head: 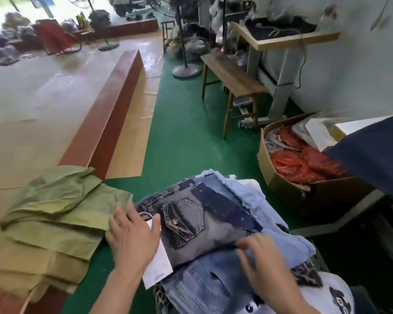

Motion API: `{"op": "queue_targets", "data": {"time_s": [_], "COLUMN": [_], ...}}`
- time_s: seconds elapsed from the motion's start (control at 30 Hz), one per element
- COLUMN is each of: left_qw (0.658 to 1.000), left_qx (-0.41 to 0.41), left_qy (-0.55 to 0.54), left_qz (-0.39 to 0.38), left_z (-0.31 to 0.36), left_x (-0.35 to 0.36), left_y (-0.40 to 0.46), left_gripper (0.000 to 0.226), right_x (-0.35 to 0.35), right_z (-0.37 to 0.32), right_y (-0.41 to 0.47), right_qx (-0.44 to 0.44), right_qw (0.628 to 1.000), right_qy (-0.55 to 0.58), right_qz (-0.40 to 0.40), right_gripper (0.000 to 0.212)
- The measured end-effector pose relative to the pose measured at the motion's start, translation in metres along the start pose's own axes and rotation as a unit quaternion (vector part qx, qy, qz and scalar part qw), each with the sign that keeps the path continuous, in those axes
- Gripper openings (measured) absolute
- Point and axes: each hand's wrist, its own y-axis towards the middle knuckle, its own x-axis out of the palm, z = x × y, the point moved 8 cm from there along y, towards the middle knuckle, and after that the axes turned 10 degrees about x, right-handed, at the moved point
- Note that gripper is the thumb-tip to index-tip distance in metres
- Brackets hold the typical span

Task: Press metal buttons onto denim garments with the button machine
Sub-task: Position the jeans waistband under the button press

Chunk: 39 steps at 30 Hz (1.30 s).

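A stack of denim garments (213,223) lies in front of me. The top one is grey-blue patchwork denim with a flap pocket that carries a metal button (175,221). My left hand (134,236) rests flat, fingers spread, on the left edge of the stack, over a white paper tag (157,268). My right hand (261,261) is blurred and lies on the lighter denim at the lower right, fingers extended over the fabric. No button machine shows in view.
Folded olive-green cloth (55,211) lies on a cardboard-covered surface to the left. A cardboard box (281,182) with red plastic bags stands at the right, dark blue fabric (377,155) hanging over it. A wooden bench (232,75) and green floor (186,132) lie beyond.
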Motion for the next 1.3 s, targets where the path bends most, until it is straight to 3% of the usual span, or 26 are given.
{"op": "queue_targets", "data": {"time_s": [0.07, 0.13, 0.17, 0.23, 0.3, 0.4, 0.47, 0.67, 0.73, 0.8, 0.87, 0.93, 1.0, 1.1, 1.17, 1.23, 1.3], "left_qw": [0.993, 0.991, 0.989, 0.975, 0.924, 0.816, 0.778, 0.656, 0.608, 0.564, 0.538, 0.52, 0.488, 0.438, 0.405, 0.404, 0.402], "left_qx": [-0.068, -0.054, -0.044, -0.033, -0.019, -0.024, 0.005, 0.113, 0.124, 0.132, 0.154, 0.175, 0.184, 0.196, 0.177, 0.172, 0.161], "left_qy": [-0.056, -0.102, -0.128, -0.214, -0.377, -0.567, -0.61, -0.67, -0.684, -0.682, -0.664, -0.641, -0.621, -0.606, -0.605, -0.592, -0.58], "left_qz": [-0.08, -0.074, -0.062, -0.048, -0.056, -0.11, -0.151, -0.327, -0.383, -0.446, -0.495, -0.537, -0.585, -0.634, -0.662, -0.676, -0.69], "left_z": [-0.03, -0.036, -0.034, -0.026, -0.004, 0.038, 0.074, 0.209, 0.253, 0.295, 0.334, 0.367, 0.391, 0.413, 0.42, 0.426, 0.428], "left_x": [0.012, 0.015, 0.012, 0.008, 0.003, -0.011, -0.026, -0.049, -0.046, -0.041, -0.039, -0.035, -0.032, -0.03, -0.024, -0.014, -0.003], "left_y": [0.022, 0.031, 0.032, 0.038, 0.039, 0.04, 0.039, 0.005, -0.017, -0.048, -0.081, -0.114, -0.143, -0.171, -0.181, -0.186, -0.19], "left_gripper": [0.08, 0.049, 0.04, 0.031, 0.019, 0.012, 0.012, 0.015, 0.024, 0.033, 0.026, 0.029, 0.034, 0.029, 0.038, 0.046, 0.049], "right_x": [0.034, 0.055, 0.061, 0.073, 0.07, 0.051, 0.028, -0.08, -0.123, -0.171, -0.209, -0.232, -0.252, -0.285, -0.297, -0.302, -0.304], "right_z": [-0.047, -0.058, -0.057, -0.061, -0.059, -0.047, -0.037, 0.0, 0.012, 0.027, 0.04, 0.051, 0.063, 0.077, 0.079, 0.084, 0.092], "right_y": [0.017, 0.034, 0.039, 0.04, 0.043, 0.04, 0.034, -0.011, -0.034, -0.058, -0.077, -0.088, -0.099, -0.122, -0.134, -0.143, -0.151], "right_qx": [-0.098, -0.111, -0.097, -0.123, -0.135, -0.095, -0.053, 0.044, 0.076, 0.122, 0.152, 0.177, 0.207, 0.253, 0.251, 0.259, 0.288], "right_qw": [0.99, 0.978, 0.972, 0.966, 0.967, 0.982, 0.993, 0.994, 0.993, 0.98, 0.964, 0.964, 0.961, 0.932, 0.923, 0.922, 0.915], "right_qy": [-0.089, -0.162, -0.191, -0.203, -0.2, -0.149, -0.07, 0.067, 0.091, 0.124, 0.13, 0.11, 0.071, 0.048, 0.032, 0.046, 0.107], "right_qz": [-0.038, -0.069, -0.099, -0.104, -0.081, -0.068, -0.081, -0.078, -0.019, 0.098, 0.174, 0.166, 0.167, 0.257, 0.289, 0.285, 0.261], "right_gripper": [0.034, 0.058, 0.058, 0.036, 0.016, 0.025, 0.029, 0.017, 0.013, 0.013, 0.041, 0.07, 0.075, 0.064, 0.042, 0.016, 0.006]}}
